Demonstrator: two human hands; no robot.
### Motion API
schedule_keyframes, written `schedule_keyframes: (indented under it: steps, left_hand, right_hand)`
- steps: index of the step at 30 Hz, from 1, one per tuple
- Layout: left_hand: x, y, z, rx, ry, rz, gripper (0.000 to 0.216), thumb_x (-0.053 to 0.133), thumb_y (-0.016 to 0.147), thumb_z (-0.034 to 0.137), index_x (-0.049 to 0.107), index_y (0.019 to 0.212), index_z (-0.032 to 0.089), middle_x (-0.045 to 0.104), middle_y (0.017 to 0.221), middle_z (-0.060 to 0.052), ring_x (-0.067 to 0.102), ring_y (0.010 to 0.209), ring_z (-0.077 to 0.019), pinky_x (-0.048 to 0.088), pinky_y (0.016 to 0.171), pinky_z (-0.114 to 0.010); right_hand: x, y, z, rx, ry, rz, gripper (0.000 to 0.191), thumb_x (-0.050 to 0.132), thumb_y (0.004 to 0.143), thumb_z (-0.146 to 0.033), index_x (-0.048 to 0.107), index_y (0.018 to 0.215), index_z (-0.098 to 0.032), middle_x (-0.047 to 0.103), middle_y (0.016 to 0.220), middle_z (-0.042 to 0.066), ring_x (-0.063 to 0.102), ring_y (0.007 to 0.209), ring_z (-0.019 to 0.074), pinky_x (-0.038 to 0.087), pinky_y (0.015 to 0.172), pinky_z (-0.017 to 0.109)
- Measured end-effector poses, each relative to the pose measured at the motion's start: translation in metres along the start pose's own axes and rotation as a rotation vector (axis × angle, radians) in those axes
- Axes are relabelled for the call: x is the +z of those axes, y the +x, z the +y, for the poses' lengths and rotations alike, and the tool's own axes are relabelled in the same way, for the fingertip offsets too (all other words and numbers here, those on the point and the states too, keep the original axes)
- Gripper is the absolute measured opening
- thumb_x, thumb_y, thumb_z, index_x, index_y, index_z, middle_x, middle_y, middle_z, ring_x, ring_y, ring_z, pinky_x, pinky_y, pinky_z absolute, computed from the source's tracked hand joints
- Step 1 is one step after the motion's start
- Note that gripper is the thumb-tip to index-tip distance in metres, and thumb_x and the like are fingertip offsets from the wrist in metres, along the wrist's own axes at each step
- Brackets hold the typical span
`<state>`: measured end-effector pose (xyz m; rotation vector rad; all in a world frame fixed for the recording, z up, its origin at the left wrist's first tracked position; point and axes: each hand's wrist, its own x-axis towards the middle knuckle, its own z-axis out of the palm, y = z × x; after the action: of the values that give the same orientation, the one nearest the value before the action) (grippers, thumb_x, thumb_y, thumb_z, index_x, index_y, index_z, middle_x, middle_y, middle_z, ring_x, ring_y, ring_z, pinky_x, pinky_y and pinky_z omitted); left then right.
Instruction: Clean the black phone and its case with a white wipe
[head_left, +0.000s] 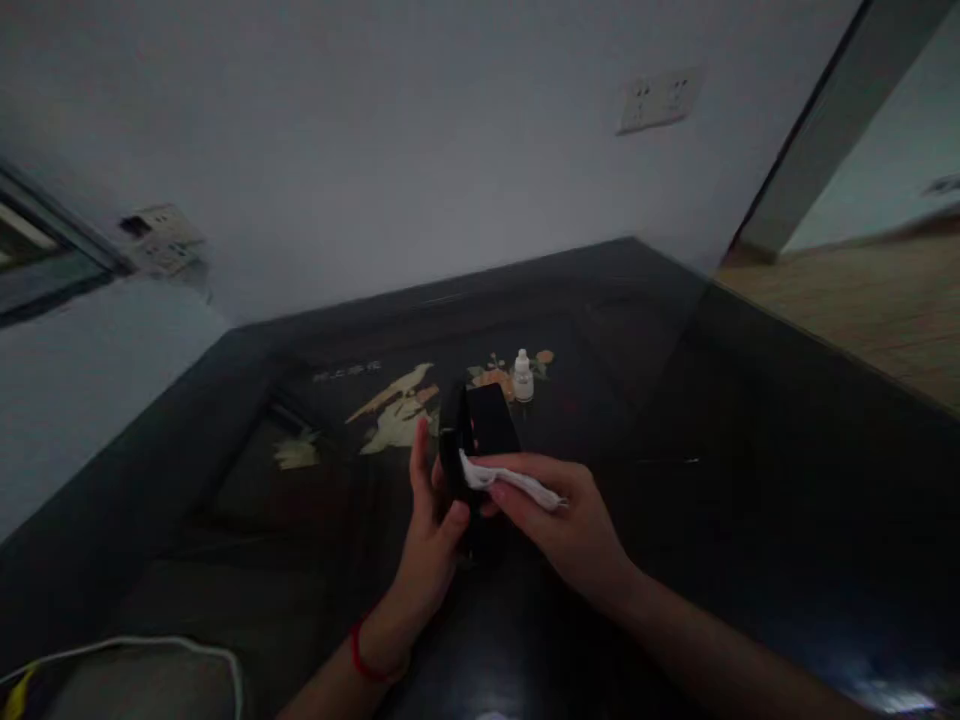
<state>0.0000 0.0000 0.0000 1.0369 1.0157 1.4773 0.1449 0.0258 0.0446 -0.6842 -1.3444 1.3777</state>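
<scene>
My left hand (431,535) closes its thumb and fingers around a dark, curved black object (451,440), held up over the middle of the table. Its kind is hard to make out in the dim light. A folded white cloth (517,482) is pinched between the thumb and fingers of my right hand (570,515). One end of that cloth touches the black object's near side. Just behind, a flat black rectangular piece (491,418) shows; whether it belongs to the held object I cannot tell. Beyond it stands a small white dropper bottle (523,380), upright and capped.
The dark glossy table (600,590) carries a printed bird and flower pattern (397,410). A white wall (420,160) with sockets (658,100) rises behind it. At the lower left lies a white cable (172,641). Wooden floor (862,310) shows at the right.
</scene>
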Motion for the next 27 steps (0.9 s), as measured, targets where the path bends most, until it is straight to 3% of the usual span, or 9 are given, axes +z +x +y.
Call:
schedule_keyframes:
  steps: [4, 9, 12, 17, 23, 27]
  left_hand:
    - [0.000, 0.000, 0.002, 0.011, -0.095, 0.012, 0.080, 0.061, 0.079, 0.049, 0.016, 0.144, 0.047, 0.039, 0.148, 0.001, 0.038, 0.134, -0.0199, 0.033, 0.107, -0.033]
    - [-0.001, -0.004, -0.002, 0.038, -0.093, -0.107, 0.072, 0.061, 0.082, 0.040, 0.021, 0.141, 0.050, 0.044, 0.144, 0.003, 0.041, 0.131, -0.0181, 0.034, 0.106, -0.032]
    - [-0.002, -0.005, -0.004, 0.069, -0.032, -0.151, 0.076, 0.063, 0.082, 0.035, 0.019, 0.142, 0.050, 0.043, 0.145, 0.002, 0.040, 0.132, -0.0183, 0.035, 0.106, -0.031]
    - [-0.004, -0.002, -0.002, 0.129, -0.026, -0.090, 0.080, 0.065, 0.080, 0.034, 0.019, 0.143, 0.049, 0.042, 0.145, 0.001, 0.041, 0.131, -0.0186, 0.038, 0.103, -0.030]
    - [-0.007, 0.002, 0.002, 0.100, -0.051, 0.019, 0.081, 0.067, 0.076, 0.044, 0.020, 0.142, 0.049, 0.046, 0.143, 0.000, 0.045, 0.129, -0.0207, 0.039, 0.102, -0.033]
    - [-0.007, 0.001, -0.001, 0.100, -0.057, 0.008, 0.083, 0.068, 0.074, 0.046, 0.021, 0.142, 0.048, 0.047, 0.141, 0.000, 0.047, 0.127, -0.0214, 0.040, 0.101, -0.034]
  right_hand:
    - [-0.005, 0.006, 0.002, 0.037, -0.089, -0.114, 0.025, 0.057, 0.077, -0.012, 0.074, 0.094, -0.021, 0.074, 0.082, 0.002, 0.066, 0.063, 0.0106, 0.053, 0.057, 0.020]
    - [-0.011, 0.010, -0.008, 0.066, 0.005, 0.009, 0.022, 0.060, 0.081, -0.021, 0.073, 0.099, -0.023, 0.073, 0.095, 0.002, 0.067, 0.066, 0.0111, 0.057, 0.058, 0.023]
    - [-0.011, 0.006, -0.016, -0.011, 0.001, -0.015, 0.023, 0.059, 0.081, -0.018, 0.073, 0.098, -0.025, 0.074, 0.088, 0.001, 0.067, 0.063, 0.0105, 0.056, 0.058, 0.022]
    - [-0.009, 0.002, -0.015, -0.094, -0.090, -0.098, 0.027, 0.056, 0.079, -0.011, 0.073, 0.097, -0.022, 0.075, 0.084, 0.000, 0.068, 0.066, 0.0098, 0.054, 0.061, 0.020]
    - [-0.008, 0.008, -0.006, 0.049, -0.274, -0.244, 0.028, 0.051, 0.077, -0.009, 0.073, 0.091, -0.018, 0.074, 0.082, 0.002, 0.066, 0.070, 0.0124, 0.048, 0.060, 0.022]
    - [-0.007, 0.007, -0.006, 0.062, -0.199, -0.218, 0.026, 0.050, 0.078, -0.013, 0.072, 0.092, -0.018, 0.073, 0.082, 0.002, 0.063, 0.067, 0.0113, 0.046, 0.059, 0.022]
